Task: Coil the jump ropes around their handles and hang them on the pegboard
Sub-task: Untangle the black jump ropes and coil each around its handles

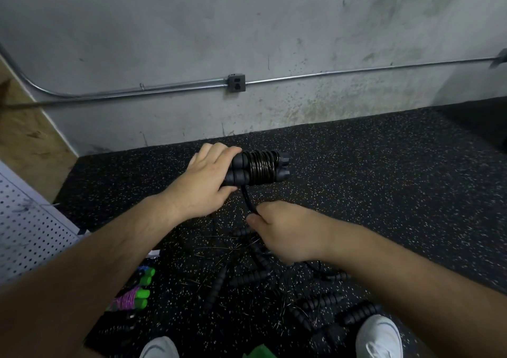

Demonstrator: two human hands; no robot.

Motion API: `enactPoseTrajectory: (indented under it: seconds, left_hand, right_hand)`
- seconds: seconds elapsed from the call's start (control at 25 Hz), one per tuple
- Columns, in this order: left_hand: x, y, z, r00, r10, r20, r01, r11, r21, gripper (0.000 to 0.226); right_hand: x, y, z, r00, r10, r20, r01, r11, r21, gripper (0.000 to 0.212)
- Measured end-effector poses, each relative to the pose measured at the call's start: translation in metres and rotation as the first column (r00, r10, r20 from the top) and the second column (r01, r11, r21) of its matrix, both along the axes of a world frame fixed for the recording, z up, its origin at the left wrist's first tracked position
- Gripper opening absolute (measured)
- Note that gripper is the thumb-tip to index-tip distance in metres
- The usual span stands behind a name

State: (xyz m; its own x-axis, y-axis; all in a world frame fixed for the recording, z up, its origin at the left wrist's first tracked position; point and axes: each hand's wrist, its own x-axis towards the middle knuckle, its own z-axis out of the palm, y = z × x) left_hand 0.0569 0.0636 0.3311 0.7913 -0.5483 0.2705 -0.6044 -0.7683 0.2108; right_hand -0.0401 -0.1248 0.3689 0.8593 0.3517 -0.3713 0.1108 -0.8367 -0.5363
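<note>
Left hand [211, 182] has its grip clamped round the paired black ribbed foam handles [238, 177], held above the speckled black rubber floor [356, 193]. Just right and nearer, the right hand [285, 231] pinches the loose black cord [248, 198]. Judged best: hold it taut, laying each turn snug beside the coil [262, 167].

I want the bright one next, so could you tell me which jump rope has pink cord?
The green-handled rope lying beside the pegboard, its pink cord coiled round the handles; the loose ropes nearby are black.

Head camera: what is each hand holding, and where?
The left hand grips the paired black handles at their left end; the right hand pinches the loose rope just below the coil.
</note>
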Motion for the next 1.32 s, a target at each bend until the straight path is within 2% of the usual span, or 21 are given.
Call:
enactPoseTrajectory:
  seconds: [0.08, 0.16, 0.28, 0.4, 0.44, 0.52, 0.64, 0.72, 0.8, 0.84, 0.92, 0.96, 1.0, 1.04, 1.08, 1.2, 1.32]
  left_hand:
    - [0.002, 0.001, -0.002, 1.000, 0.005, 0.010, -0.005, 1.000, 0.027, 0.076]
    - [0.004, 0.001, -0.005, 1.000, -0.001, 0.011, 0.001, 0.999, 0.047, 0.075]
    - [0.003, 0.000, -0.008, 0.999, -0.053, 0.006, 0.053, 0.995, 0.080, 0.074]
    - [-0.006, -0.006, -0.009, 0.990, -0.135, -0.026, 0.137, 0.987, 0.081, 0.073]
    - [-0.011, -0.009, -0.010, 0.986, -0.164, -0.035, 0.166, 0.983, 0.076, 0.073]
    - [-0.024, -0.016, -0.009, 0.975, -0.212, -0.065, 0.216, 0.975, 0.059, 0.076]
    - [-0.044, -0.023, -0.001, 0.952, -0.255, -0.169, 0.256, 0.967, -0.016, 0.085]
    - [-0.056, -0.025, 0.007, 0.941, -0.296, -0.166, 0.288, 0.955, -0.074, 0.088]
    - [-0.066, -0.027, 0.018, 0.927, -0.340, -0.157, 0.314, 0.934, -0.169, 0.086]
    - [-0.070, -0.028, 0.024, 0.922, -0.354, -0.158, 0.314, 0.921, -0.230, 0.084]
    - [-0.071, -0.030, 0.032, 0.929, -0.335, -0.155, 0.270, 0.902, -0.336, 0.082]
    - [-0.068, -0.030, 0.033, 0.946, -0.295, -0.132, 0.228, 0.899, -0.373, 0.080]
    - [-0.063, -0.030, 0.032, 0.967, -0.236, -0.100, 0.179, 0.901, -0.396, 0.077]
    - [-0.056, -0.029, 0.030, 0.984, -0.161, -0.080, 0.115, 0.905, -0.409, 0.075]
    - [-0.050, -0.028, 0.027, 0.992, -0.086, -0.090, 0.041, 0.909, -0.414, 0.074]
    - [-0.037, -0.023, 0.018, 0.981, 0.052, -0.188, -0.124, 0.909, -0.398, 0.077]
    - [-0.034, -0.021, 0.016, 0.970, 0.090, -0.226, -0.186, 0.872, -0.452, 0.074]
  right_hand:
    - [-0.009, -0.004, 0.022, 0.995, 0.015, -0.101, -0.022, 0.998, -0.062, 0.048]
    - [-0.015, -0.007, 0.042, 0.998, 0.057, -0.038, -0.063, 0.984, -0.167, 0.045]
    - [-0.016, -0.011, 0.057, 0.949, 0.175, 0.262, -0.086, 0.944, -0.318, 0.034]
    - [0.001, -0.026, 0.060, 0.778, 0.301, 0.551, -0.038, 0.899, -0.436, 0.031]
    - [0.010, -0.033, 0.059, 0.732, 0.304, 0.610, -0.030, 0.908, -0.417, 0.031]
    - [0.027, -0.050, 0.052, 0.696, 0.262, 0.669, -0.044, 0.945, -0.324, 0.030]
    - [0.049, -0.075, 0.040, 0.752, 0.151, 0.642, -0.083, 0.987, -0.135, 0.021]
    - [0.061, -0.087, 0.029, 0.814, 0.067, 0.577, -0.099, 0.995, 0.024, 0.014]
    - [0.069, -0.091, 0.022, 0.886, -0.017, 0.463, -0.081, 0.978, 0.191, 0.012]
    - [0.068, -0.091, 0.021, 0.936, -0.052, 0.348, -0.070, 0.941, 0.331, 0.011]
    - [0.064, -0.081, 0.014, 0.996, -0.077, 0.033, 0.041, 0.791, 0.610, 0.012]
    - [0.061, -0.072, 0.010, 0.996, -0.084, -0.008, 0.073, 0.816, 0.574, 0.011]
    - [0.057, -0.061, 0.002, 0.994, -0.086, 0.060, 0.053, 0.907, 0.417, 0.015]
    - [0.054, -0.047, -0.006, 0.979, -0.084, 0.185, 0.034, 0.966, 0.257, 0.025]
    - [0.051, -0.033, -0.014, 0.948, -0.063, 0.312, 0.009, 0.985, 0.174, 0.028]
    - [0.042, -0.007, -0.023, 0.900, -0.049, 0.434, -0.072, 0.964, 0.256, 0.014]
    - [0.040, -0.001, -0.021, 0.845, -0.160, 0.511, -0.026, 0.941, 0.338, 0.012]
